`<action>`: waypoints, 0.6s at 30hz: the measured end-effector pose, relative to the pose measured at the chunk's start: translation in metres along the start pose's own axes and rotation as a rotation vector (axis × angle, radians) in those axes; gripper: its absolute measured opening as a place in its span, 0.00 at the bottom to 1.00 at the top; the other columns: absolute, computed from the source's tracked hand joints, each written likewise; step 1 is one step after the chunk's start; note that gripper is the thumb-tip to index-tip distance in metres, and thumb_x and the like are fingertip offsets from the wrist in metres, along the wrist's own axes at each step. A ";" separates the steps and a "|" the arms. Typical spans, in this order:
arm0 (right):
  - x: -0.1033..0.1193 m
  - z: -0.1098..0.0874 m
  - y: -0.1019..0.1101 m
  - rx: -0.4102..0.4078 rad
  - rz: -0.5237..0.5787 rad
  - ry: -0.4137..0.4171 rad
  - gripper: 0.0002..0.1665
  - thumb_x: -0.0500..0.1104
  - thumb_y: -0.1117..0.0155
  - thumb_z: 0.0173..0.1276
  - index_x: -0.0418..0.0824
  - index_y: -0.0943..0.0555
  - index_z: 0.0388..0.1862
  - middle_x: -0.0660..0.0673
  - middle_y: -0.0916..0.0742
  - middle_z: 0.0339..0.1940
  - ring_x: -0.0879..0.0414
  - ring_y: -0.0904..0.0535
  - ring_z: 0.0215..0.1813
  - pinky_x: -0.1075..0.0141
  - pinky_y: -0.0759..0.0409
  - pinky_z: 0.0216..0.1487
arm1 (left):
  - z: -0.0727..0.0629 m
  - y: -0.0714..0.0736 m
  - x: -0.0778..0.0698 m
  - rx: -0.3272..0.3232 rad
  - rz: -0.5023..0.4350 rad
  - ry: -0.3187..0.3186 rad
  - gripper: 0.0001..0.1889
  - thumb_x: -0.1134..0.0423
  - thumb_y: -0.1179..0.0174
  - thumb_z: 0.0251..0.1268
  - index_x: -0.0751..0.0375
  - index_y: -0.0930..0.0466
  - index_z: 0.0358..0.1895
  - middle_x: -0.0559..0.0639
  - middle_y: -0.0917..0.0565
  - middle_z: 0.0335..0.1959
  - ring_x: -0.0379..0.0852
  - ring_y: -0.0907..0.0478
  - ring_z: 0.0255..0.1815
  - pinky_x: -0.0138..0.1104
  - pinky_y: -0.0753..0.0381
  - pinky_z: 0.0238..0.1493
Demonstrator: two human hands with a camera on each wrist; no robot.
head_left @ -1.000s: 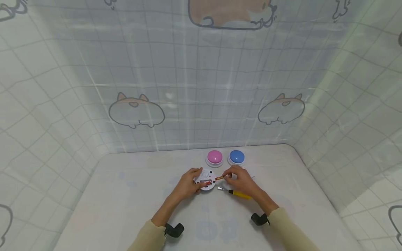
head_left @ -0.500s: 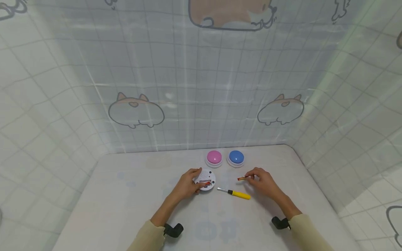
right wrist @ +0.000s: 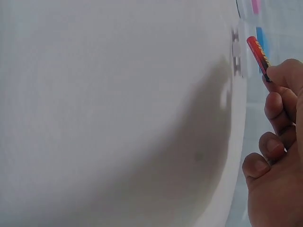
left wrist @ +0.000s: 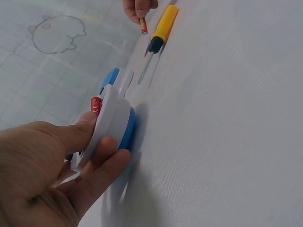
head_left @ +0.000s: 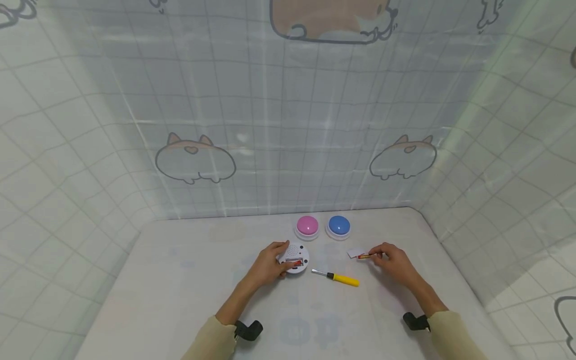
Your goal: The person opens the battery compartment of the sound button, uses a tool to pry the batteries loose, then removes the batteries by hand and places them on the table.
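My left hand (head_left: 265, 265) grips a round white push-button device (head_left: 293, 250), its underside facing up. The left wrist view shows its blue cap (left wrist: 128, 130) pointing down. In the device's uncovered slot lies a red battery (head_left: 298, 263), partly under my left thumb. Off to the right, my right hand (head_left: 395, 262) pinches one end of another slim red battery (head_left: 363, 256) between thumb and fingertips. This battery sits just over or beside a small flat white piece (head_left: 354, 253); whether they touch I cannot tell.
A yellow-handled screwdriver (head_left: 344, 279) lies between the hands, its blade toward the device. Behind stand a pink push button (head_left: 308, 226) and a blue push button (head_left: 339, 226) on white bases. Patterned curtain walls (head_left: 288, 165) border the white table (head_left: 202, 290).
My right hand has drawn the pinched battery away from the device to the right, past the screwdriver. The white flat piece has come into fuller view. My left hand holds still.
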State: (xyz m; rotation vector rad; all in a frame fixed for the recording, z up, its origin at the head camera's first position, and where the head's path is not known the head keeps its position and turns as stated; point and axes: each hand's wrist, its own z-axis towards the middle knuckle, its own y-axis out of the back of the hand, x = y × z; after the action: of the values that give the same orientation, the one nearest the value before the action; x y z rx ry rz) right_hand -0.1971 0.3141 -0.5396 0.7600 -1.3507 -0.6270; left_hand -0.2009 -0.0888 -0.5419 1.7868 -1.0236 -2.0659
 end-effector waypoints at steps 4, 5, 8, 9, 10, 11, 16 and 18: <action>-0.008 0.000 0.001 -0.001 -0.007 -0.004 0.06 0.42 0.32 0.70 0.46 0.13 0.44 0.51 0.21 0.34 0.53 0.28 0.41 0.58 0.30 0.43 | 0.000 0.000 0.001 -0.001 -0.001 -0.002 0.39 0.56 0.30 0.64 0.63 0.36 0.76 0.61 0.30 0.71 0.35 0.21 0.23 0.28 0.19 0.28; -0.009 0.000 0.001 0.003 -0.010 0.000 0.06 0.41 0.33 0.70 0.45 0.13 0.44 0.50 0.21 0.34 0.53 0.28 0.41 0.59 0.30 0.41 | 0.000 0.000 0.001 -0.001 -0.001 -0.002 0.39 0.56 0.30 0.64 0.63 0.36 0.76 0.61 0.31 0.71 0.35 0.21 0.24 0.28 0.20 0.28; -0.012 0.000 0.001 0.009 -0.001 -0.020 0.06 0.40 0.32 0.69 0.44 0.13 0.43 0.49 0.21 0.34 0.53 0.28 0.39 0.62 0.29 0.38 | 0.000 -0.001 0.003 0.002 -0.009 -0.001 0.39 0.57 0.30 0.64 0.63 0.36 0.76 0.62 0.31 0.72 0.35 0.21 0.25 0.29 0.19 0.28; -0.013 0.000 0.001 0.015 -0.003 -0.028 0.06 0.40 0.32 0.68 0.43 0.14 0.43 0.49 0.20 0.34 0.52 0.28 0.39 0.62 0.29 0.37 | 0.000 -0.001 0.003 0.003 -0.008 0.001 0.39 0.56 0.30 0.64 0.63 0.36 0.76 0.61 0.31 0.72 0.34 0.21 0.25 0.29 0.20 0.28; -0.013 0.000 0.001 0.021 -0.004 -0.037 0.06 0.40 0.32 0.68 0.43 0.14 0.43 0.49 0.20 0.35 0.52 0.28 0.39 0.63 0.29 0.37 | 0.000 -0.001 0.003 0.004 -0.008 0.001 0.39 0.56 0.30 0.64 0.63 0.36 0.76 0.61 0.31 0.72 0.34 0.21 0.25 0.29 0.20 0.28; -0.013 0.001 0.001 0.027 -0.009 -0.043 0.07 0.40 0.33 0.68 0.42 0.14 0.43 0.48 0.19 0.36 0.52 0.28 0.39 0.62 0.28 0.37 | 0.000 -0.001 0.003 0.004 -0.008 0.001 0.39 0.56 0.30 0.64 0.63 0.36 0.76 0.61 0.31 0.72 0.34 0.21 0.25 0.29 0.20 0.28; -0.016 0.003 0.004 0.042 -0.050 -0.070 0.07 0.37 0.34 0.69 0.41 0.14 0.44 0.47 0.16 0.40 0.51 0.25 0.43 0.57 0.24 0.43 | 0.000 0.000 0.001 0.003 -0.008 0.004 0.39 0.57 0.31 0.65 0.63 0.37 0.76 0.61 0.31 0.71 0.35 0.21 0.24 0.29 0.19 0.28; -0.017 0.003 0.004 0.046 -0.071 -0.078 0.08 0.36 0.35 0.69 0.42 0.14 0.44 0.47 0.15 0.42 0.51 0.24 0.44 0.54 0.24 0.47 | -0.001 0.001 -0.001 0.003 -0.013 0.009 0.39 0.57 0.30 0.64 0.63 0.36 0.76 0.61 0.30 0.71 0.36 0.21 0.24 0.29 0.20 0.28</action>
State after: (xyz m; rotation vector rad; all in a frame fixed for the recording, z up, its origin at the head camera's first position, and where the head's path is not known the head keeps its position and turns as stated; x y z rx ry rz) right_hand -0.2025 0.3299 -0.5468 0.8312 -1.4181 -0.6898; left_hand -0.2002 -0.0894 -0.5407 1.8075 -1.0162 -2.0633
